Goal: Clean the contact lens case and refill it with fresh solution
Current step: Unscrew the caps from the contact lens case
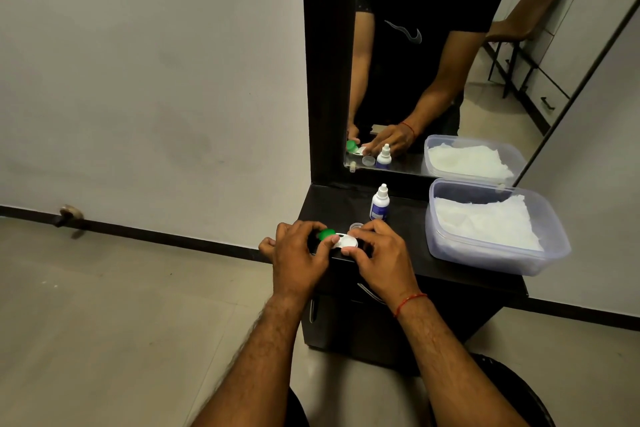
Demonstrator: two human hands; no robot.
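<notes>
A white contact lens case (344, 241) lies near the front left edge of the dark dresser top (408, 253). My left hand (298, 253) grips its green cap (326, 234), thumb and fingers closed around it. My right hand (379, 251) holds the white right end of the case, fingers curled over it. A small white solution bottle (380, 203) with a blue label stands upright just behind the case. A small clear cap (355, 226) lies between the bottle and my right hand.
A clear plastic tub (550, 253) holding white tissue (485, 222) sits on the right of the dresser top. A mirror (433, 55) rises behind, reflecting a person and the objects. The wall is on the left, with tiled floor below.
</notes>
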